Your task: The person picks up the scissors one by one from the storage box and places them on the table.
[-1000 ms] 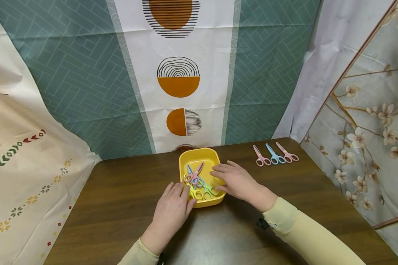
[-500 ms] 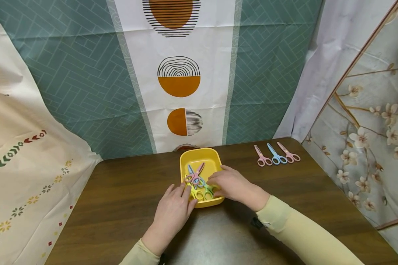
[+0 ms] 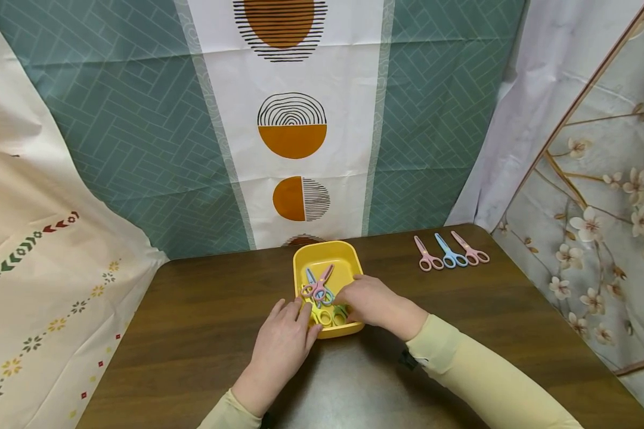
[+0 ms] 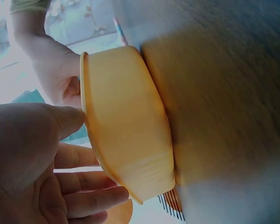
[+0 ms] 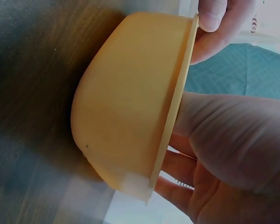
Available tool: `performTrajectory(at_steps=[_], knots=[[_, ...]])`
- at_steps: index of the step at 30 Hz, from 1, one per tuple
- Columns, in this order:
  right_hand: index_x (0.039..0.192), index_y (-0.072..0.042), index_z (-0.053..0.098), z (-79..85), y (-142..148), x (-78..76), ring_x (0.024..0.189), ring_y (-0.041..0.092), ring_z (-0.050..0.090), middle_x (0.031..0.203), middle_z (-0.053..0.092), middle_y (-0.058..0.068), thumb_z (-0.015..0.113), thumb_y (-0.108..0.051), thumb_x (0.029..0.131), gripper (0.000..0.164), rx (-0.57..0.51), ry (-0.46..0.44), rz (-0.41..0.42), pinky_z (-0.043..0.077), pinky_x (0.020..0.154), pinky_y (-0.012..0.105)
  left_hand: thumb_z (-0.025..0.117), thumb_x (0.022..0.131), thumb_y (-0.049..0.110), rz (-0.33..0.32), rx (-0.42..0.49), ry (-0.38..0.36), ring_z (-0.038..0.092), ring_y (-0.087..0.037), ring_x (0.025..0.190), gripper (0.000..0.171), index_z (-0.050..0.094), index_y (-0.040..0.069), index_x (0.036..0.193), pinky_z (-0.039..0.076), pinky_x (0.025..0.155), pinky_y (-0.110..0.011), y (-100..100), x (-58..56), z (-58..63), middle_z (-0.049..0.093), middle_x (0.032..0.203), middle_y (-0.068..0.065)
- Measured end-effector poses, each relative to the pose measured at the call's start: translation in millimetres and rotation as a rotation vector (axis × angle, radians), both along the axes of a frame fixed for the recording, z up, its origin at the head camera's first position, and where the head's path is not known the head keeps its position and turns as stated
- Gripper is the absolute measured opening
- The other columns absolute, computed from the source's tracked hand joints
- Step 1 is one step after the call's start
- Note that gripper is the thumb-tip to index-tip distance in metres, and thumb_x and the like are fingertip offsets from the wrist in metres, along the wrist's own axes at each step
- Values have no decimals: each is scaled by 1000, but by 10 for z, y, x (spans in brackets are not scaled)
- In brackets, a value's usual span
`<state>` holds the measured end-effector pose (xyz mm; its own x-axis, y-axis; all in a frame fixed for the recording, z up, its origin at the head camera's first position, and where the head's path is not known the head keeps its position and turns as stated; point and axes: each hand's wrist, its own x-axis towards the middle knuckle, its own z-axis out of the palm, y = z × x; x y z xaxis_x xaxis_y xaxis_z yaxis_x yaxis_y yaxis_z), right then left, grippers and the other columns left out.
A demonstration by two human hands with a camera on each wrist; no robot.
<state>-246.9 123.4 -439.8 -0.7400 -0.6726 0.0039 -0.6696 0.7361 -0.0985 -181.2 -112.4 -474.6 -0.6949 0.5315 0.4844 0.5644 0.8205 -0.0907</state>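
Observation:
A yellow plastic tray [image 3: 354, 256] stands on the table, with several small scissors inside. Pink scissors [image 3: 319, 289] lie across blue scissors [image 3: 311, 276] at its left side. Nearer me are yellow scissors [image 3: 322, 317] and green scissors [image 3: 340, 314]. My left hand [image 3: 283, 342] rests on the tray's near left corner; its thumb [image 4: 70, 121] touches the rim in the left wrist view. My right hand [image 3: 372, 304] reaches over the right rim, fingers bent down at the green scissors. The rim hides its fingertips in the right wrist view, so any grip on the scissors is unclear.
At the back right of the table, pink scissors [image 3: 428, 255], blue scissors [image 3: 451, 252] and another pair of pink scissors [image 3: 470, 250] lie in a row, blades pointing away. Patterned cloth [image 3: 193, 149] hangs behind and at both sides of the brown table [image 3: 220, 310].
My right hand has moved left and lower into the tray, its fingers drawing in at the green scissors. The left hand has stayed at the tray's corner.

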Motion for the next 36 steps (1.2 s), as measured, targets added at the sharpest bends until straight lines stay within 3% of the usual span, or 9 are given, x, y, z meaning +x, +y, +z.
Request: performTrajectory(at_steps=[7,17,25,36], knots=[[109,-18,86,-19,-22,-6,79,11,60,91,80,-7,100,-24,83,30,37,58,30,56,98,43,83,100,38,3,11,-5,76,-34,118,48,74,-1,126,53,113,-55,10,-3,2,76,125,-22],[111,-18,87,-42,-96,-27,77,14,59,89,78,-6,99,-22,84,30,111,63,-13,57,93,40,82,100,38,6,0,-10,76,-34,118,48,74,-1,127,52,115,-54,8,1,-1,75,126,-22],[117,-21,87,-61,-136,-29,83,16,64,98,80,-4,96,-20,87,31,175,69,-42,58,95,41,82,101,38,6,5,-21,75,-34,121,47,75,-1,126,52,115,-55,19,5,19,75,126,-22],[118,-20,85,-102,-169,-64,77,17,60,93,75,-2,94,-19,90,29,195,64,-51,61,86,40,81,102,39,11,-2,-21,76,-34,118,47,76,0,127,51,116,-54,14,18,18,75,126,-22]])
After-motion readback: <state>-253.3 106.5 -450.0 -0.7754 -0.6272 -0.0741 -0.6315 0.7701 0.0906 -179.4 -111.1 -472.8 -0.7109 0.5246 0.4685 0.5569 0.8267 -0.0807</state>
